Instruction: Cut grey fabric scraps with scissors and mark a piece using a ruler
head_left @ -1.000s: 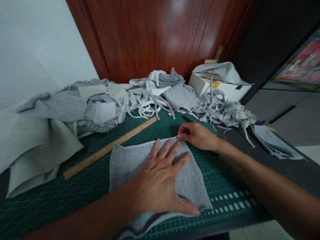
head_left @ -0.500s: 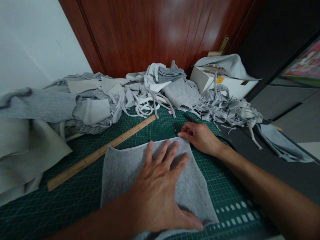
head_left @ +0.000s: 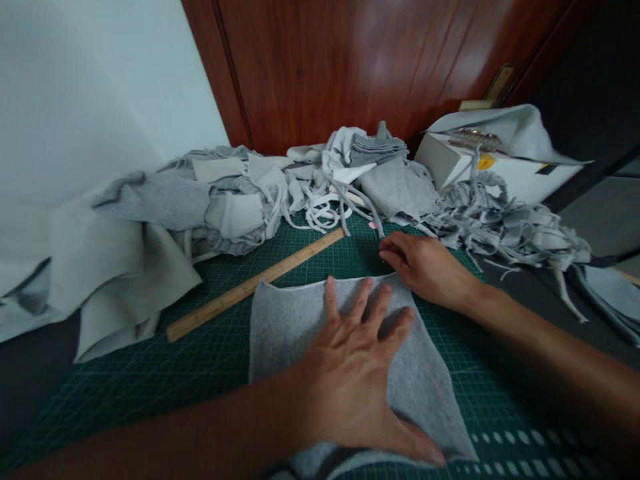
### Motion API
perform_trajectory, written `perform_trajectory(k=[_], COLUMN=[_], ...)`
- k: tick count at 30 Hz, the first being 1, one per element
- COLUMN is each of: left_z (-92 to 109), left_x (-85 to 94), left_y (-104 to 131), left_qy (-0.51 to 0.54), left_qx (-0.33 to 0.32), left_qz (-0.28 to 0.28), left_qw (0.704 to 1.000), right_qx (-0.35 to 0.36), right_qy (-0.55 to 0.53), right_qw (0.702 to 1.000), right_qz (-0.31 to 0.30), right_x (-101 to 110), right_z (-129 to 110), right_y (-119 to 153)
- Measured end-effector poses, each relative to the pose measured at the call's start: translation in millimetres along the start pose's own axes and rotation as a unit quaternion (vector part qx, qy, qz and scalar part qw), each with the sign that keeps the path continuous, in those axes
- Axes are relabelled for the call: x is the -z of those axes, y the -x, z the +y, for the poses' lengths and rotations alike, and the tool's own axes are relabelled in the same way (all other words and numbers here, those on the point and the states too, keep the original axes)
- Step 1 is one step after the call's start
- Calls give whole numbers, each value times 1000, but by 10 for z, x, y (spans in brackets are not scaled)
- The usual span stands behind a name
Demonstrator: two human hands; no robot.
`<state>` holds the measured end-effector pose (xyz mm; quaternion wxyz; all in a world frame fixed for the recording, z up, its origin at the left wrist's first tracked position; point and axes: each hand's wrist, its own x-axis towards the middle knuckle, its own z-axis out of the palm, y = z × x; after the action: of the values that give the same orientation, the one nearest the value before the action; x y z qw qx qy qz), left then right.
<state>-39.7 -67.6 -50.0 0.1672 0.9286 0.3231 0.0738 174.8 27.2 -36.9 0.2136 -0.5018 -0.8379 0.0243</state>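
Note:
A grey cloth piece (head_left: 285, 327) lies on the green cutting mat (head_left: 125, 380). My left hand (head_left: 355, 373) rests flat on the cloth with its fingers spread. By the cloth's far right corner is my right hand (head_left: 425, 263), its fingers curled together. Whether anything is between those fingertips is too small to tell. A wooden ruler (head_left: 250, 285) lies slantwise on the mat, beyond the cloth's far left corner.
Grey and white fabric scraps (head_left: 240, 213) are heaped along the back, with a tangle of strips (head_left: 510, 227) at the right. A white box (head_left: 515, 181) stands behind them, before a wooden door (head_left: 325, 73). Large pale cloth (head_left: 100, 267) lies left.
The view has turned left, so everything appears further right. My right hand has moved slightly off the cloth's far corner. My left hand stays spread on the cloth.

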Motion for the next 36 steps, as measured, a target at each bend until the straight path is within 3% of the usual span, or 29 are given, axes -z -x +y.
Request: perform_trajectory(k=[3,6,10,14,19,23,25,26,28,31,33,36], left_z=[13,16,5,-8,-18,-41,-54,-58,-59,-39,-17,14], left_x=[22,9,-16,-31,-43,-62,-78,-86,-99,-110,-108,-94], left_y=[20,40,69,73,46,24,11,4,-12,-27,-22,2], left_qy=[8,4,9,1,10,13,-1,-6,-6,15,32,40], left_qx=[-7,-3,-18,-14,-14,-18,-16,-15,-12,-4,7,20], left_qz=[6,30,48,47,41,37,36,36,39,35,29,47], left_qw=[1000,1000,999,999,999,999,999,999,999,999,999,998], right_qx=[149,274,307,316,285,230,190,153,59,-20,-7,69], right_qy=[-21,-33,1,33,35,24,-52,-111,-255,-396,-416,-371], right_qw=[988,956,938,933,943,963,977,978,957,887,864,872], right_qz=[-34,-103,-161,-168,-168,-137,-85,-89,-126,-236,-284,-311], right_x=[-114,-297,-458,-467,-322,42,256,343,444,416,349,302], right_z=[-262,-544,-772,-817,-704,-509,-420,-390,-368,-420,-477,-522], right_y=[-338,-706,-1042,-1113,-1033,-923,-803,-720,-511,-170,3,119])
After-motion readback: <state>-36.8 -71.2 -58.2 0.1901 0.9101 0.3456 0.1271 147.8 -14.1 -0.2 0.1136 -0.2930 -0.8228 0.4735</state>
